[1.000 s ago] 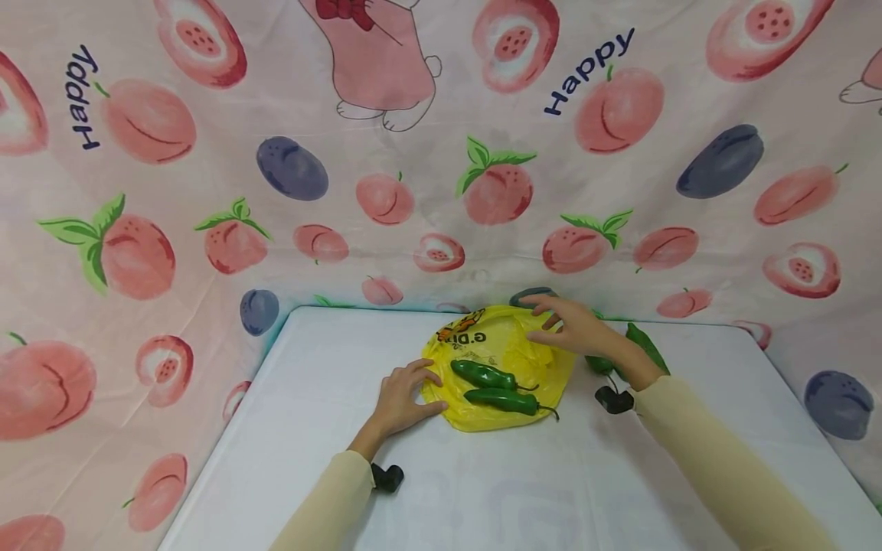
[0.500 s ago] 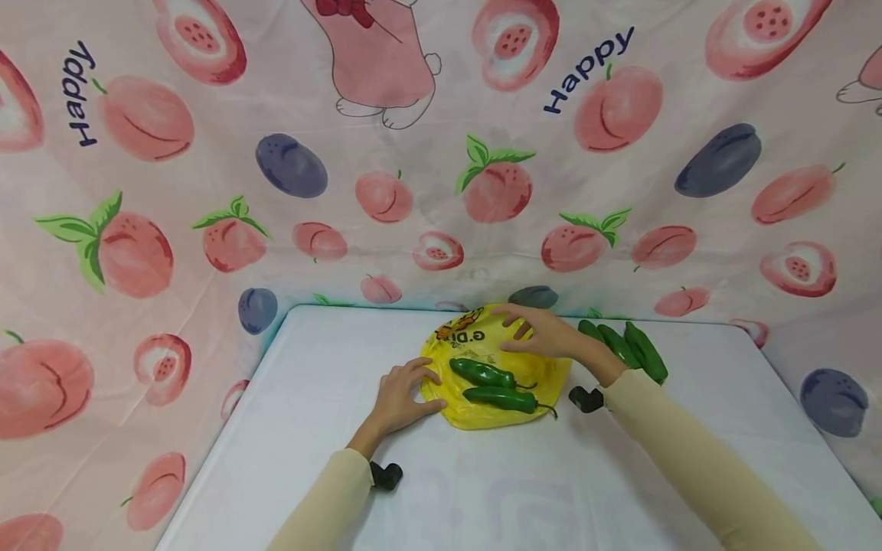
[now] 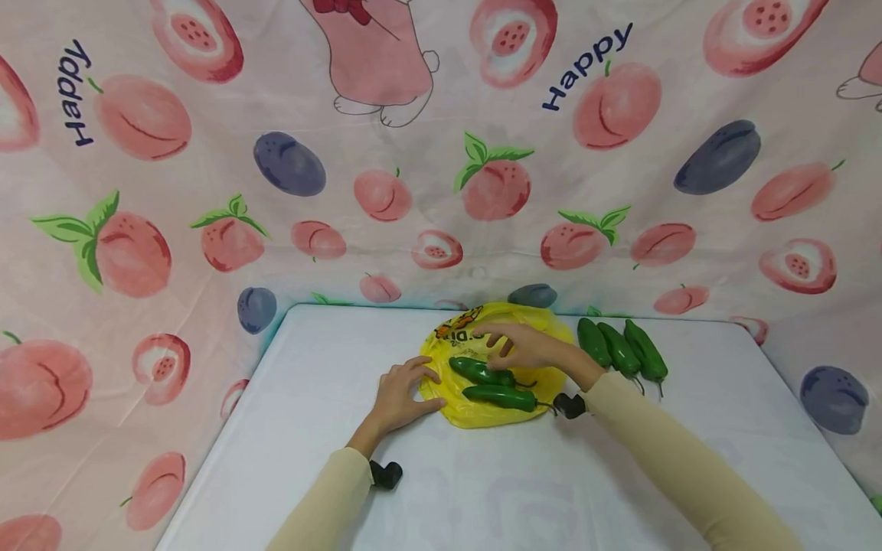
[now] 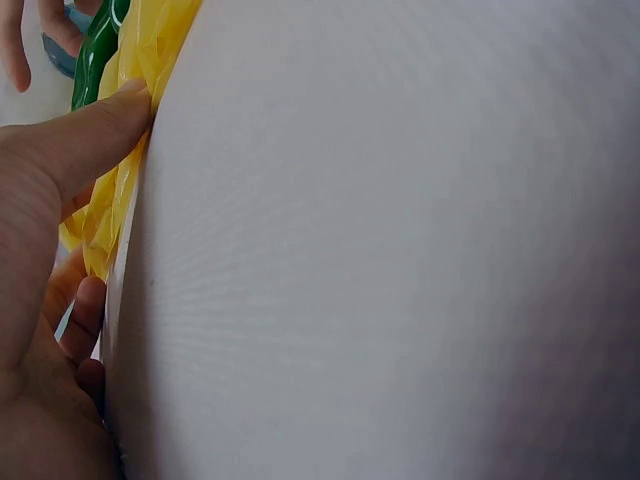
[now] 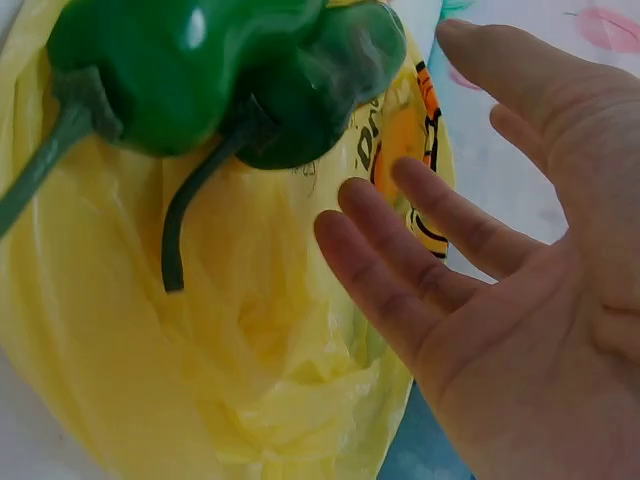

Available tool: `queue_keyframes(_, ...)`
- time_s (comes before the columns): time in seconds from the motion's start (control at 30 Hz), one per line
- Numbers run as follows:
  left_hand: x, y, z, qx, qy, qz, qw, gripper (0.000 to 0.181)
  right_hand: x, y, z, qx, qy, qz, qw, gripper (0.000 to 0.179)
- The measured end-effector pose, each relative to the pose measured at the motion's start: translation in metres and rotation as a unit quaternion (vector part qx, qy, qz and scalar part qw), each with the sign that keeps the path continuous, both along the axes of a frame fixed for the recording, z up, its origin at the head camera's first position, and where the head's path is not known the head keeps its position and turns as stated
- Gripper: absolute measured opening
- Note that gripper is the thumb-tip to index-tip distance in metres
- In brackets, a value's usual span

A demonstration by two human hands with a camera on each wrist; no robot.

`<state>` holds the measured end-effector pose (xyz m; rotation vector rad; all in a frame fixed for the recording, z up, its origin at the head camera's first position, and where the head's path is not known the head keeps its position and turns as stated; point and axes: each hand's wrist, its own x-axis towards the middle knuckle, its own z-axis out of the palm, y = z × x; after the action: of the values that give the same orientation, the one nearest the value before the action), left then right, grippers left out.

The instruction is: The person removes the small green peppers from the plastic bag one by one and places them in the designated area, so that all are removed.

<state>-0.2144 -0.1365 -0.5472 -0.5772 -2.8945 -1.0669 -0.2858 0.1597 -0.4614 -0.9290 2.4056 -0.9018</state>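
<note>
Two green chili peppers lie side by side on a yellow plastic bag, the far one (image 3: pixel 475 370) partly under my right hand (image 3: pixel 525 347) and the near one (image 3: pixel 499 397) in full view. The right wrist view shows that hand with its fingers spread and nothing in its grasp, beside the peppers and over the bag (image 5: pixel 230 380). At the bag's left edge my left hand (image 3: pixel 400 399) rests with loosely bent fingers. Its thumb (image 4: pixel 95 140) touches the yellow plastic in the left wrist view, while part of its fingers is hidden behind the bag.
Three more green peppers (image 3: pixel 620 348) lie in a row at the back right of the white table (image 3: pixel 331 352). Behind the table hangs a pink cloth (image 3: pixel 413 153) printed with fruit. A black wrist device (image 3: pixel 387 475) shows under each sleeve.
My right hand has moved left and nearer, from the bag's back right to above the far pepper, uncovering the three peppers at the right. The left hand stays put.
</note>
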Motion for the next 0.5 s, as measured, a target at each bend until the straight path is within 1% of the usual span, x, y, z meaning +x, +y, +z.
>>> queue_keyframes(0.23,0.001,0.001,0.001,0.0,-0.005,0.002,1.0,0.031,0.003,-0.007,-0.001,0.029,-0.036,0.019,0.9988,0.063)
queue_keyframes(0.37,0.001,0.001,0.002,-0.001,-0.001,0.0,1.0,0.031,0.005,-0.01,0.0,0.049,-0.053,0.019,0.9972,0.06)
queue_keyframes(0.5,0.0,0.001,0.001,-0.005,0.003,-0.001,1.0,0.032,0.006,-0.013,-0.001,0.066,-0.06,0.016,0.9959,0.056)
